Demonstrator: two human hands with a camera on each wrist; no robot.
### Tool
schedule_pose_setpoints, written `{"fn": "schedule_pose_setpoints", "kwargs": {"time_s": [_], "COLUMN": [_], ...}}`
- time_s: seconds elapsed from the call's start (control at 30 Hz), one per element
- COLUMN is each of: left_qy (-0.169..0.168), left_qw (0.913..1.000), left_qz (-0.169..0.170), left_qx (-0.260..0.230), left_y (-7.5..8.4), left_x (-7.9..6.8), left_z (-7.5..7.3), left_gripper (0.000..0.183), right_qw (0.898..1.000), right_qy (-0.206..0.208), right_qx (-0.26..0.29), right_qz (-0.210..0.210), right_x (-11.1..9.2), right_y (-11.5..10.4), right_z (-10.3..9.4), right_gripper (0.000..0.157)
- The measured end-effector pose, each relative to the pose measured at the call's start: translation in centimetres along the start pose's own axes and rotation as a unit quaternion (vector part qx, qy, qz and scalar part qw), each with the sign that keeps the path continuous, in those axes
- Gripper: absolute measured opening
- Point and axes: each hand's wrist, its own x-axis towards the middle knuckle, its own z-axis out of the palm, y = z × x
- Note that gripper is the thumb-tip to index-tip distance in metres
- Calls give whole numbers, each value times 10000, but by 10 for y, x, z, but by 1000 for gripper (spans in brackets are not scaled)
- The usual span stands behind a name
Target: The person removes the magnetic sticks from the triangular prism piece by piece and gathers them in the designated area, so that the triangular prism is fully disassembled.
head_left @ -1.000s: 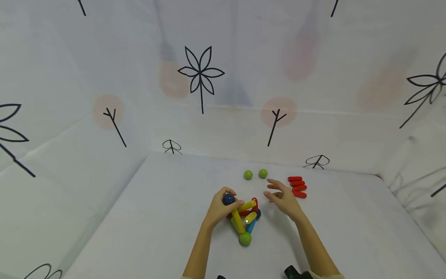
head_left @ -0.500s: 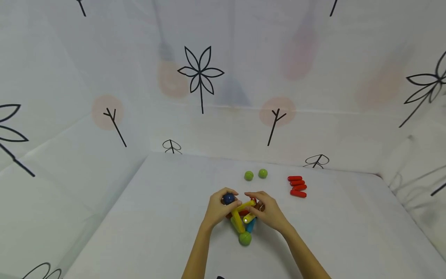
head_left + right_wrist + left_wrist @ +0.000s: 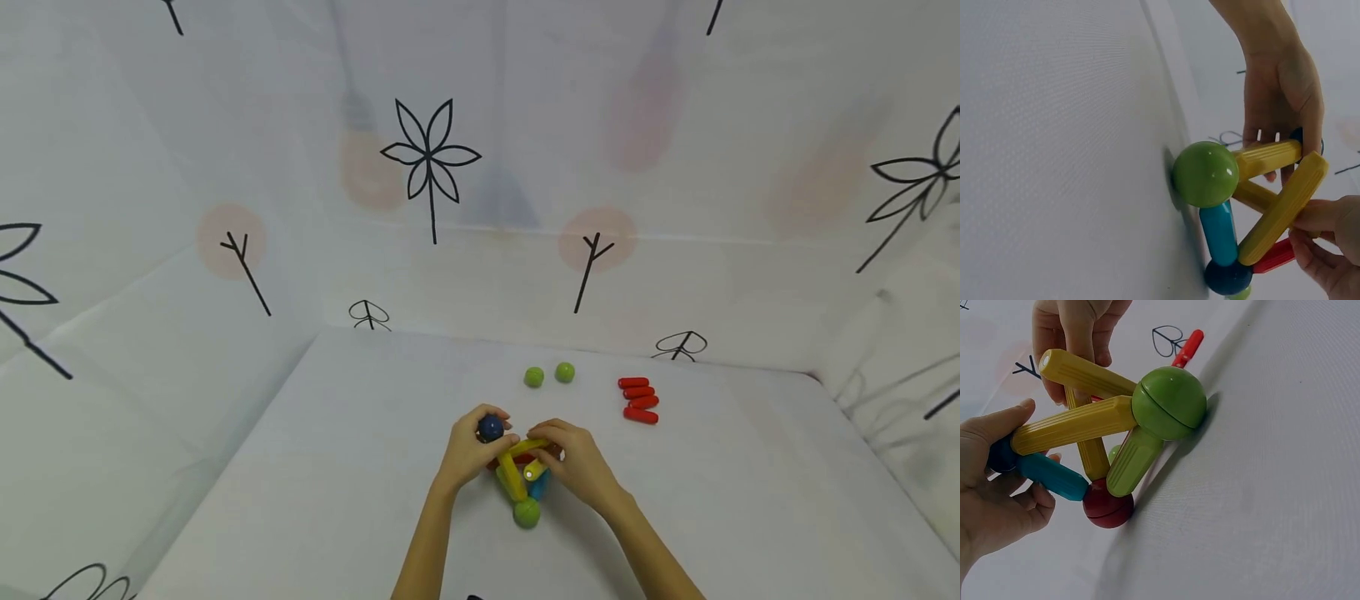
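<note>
A construction of magnetic rods and balls stands on the white table. My left hand (image 3: pixel 467 448) grips the dark blue ball (image 3: pixel 491 427) at its top, thumb in front. My right hand (image 3: pixel 583 465) pinches the free end of a yellow rod (image 3: pixel 527 447) that runs across from that ball. Another yellow rod (image 3: pixel 1284 209) slants up from a lower dark blue ball (image 3: pixel 1229 277), its upper end bare. A green ball (image 3: pixel 527 512) forms the near corner, joined to a blue rod (image 3: pixel 1218 232) and a light green rod (image 3: pixel 1137 464). A red ball (image 3: pixel 1109 505) makes another corner.
Two loose green balls, a left one (image 3: pixel 534 377) and a right one (image 3: pixel 565 372), lie beyond the construction. Several red rods (image 3: pixel 639 402) lie in a stack to their right. A printed white cloth (image 3: pixel 465 275) hangs behind the table.
My right hand has come left from beside the construction and now pinches the yellow rod's end. The left hand has stayed on the dark blue ball.
</note>
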Motion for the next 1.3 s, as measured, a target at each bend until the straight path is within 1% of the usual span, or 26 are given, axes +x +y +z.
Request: {"fn": "schedule_pose_setpoints", "kwargs": {"time_s": [0.1,0.27,0.43,0.53,0.63,0.73,0.87,0.93,1.03,1.13,1.23,1.3], "left_qy": [37,-18,96,125,16,-150,-385,-481,-609,-775,-1079,-1232], "left_qw": [9999,9995,9994,9994,9989,9978,9951,9938,9929,9918,9887,9868], "left_qz": [-48,-114,-113,-71,-73,-89,-93,-99,-74,-47,-62,-107], "left_qx": [-114,-307,-316,-324,-461,-638,-911,-1000,-1019,-1016,-1041,-1046], "left_y": [-3,-5,-7,-8,-9,-12,-16,-18,-19,-18,-19,-20], "left_x": [0,0,0,0,0,1,2,3,3,3,3,2], "left_z": [-1,-2,-2,-3,-3,-4,-6,-7,-8,-8,-7,-6], "left_gripper": [28,28,23,24,31,39,42,42,45,48,47,42], "right_qw": [9998,9987,9983,9980,9981,9983,9980,9985,9993,9985,9956,9943], "right_qy": [82,293,458,525,514,552,633,539,252,-30,-231,-383], "right_qx": [46,101,143,202,227,84,-67,17,244,430,636,675], "right_qz": [-190,-401,-341,-296,-272,-155,-29,-38,-119,-342,-645,-726], "right_x": [-1,-1,-2,-3,-3,-2,3,6,10,14,19,22], "right_y": [1,2,4,5,5,5,-1,-6,-12,-17,-23,-26], "right_z": [0,1,0,-1,-3,-4,-6,-7,-6,-5,-4,-3], "right_gripper": [23,22,22,23,24,24,22,24,32,35,35,31]}}
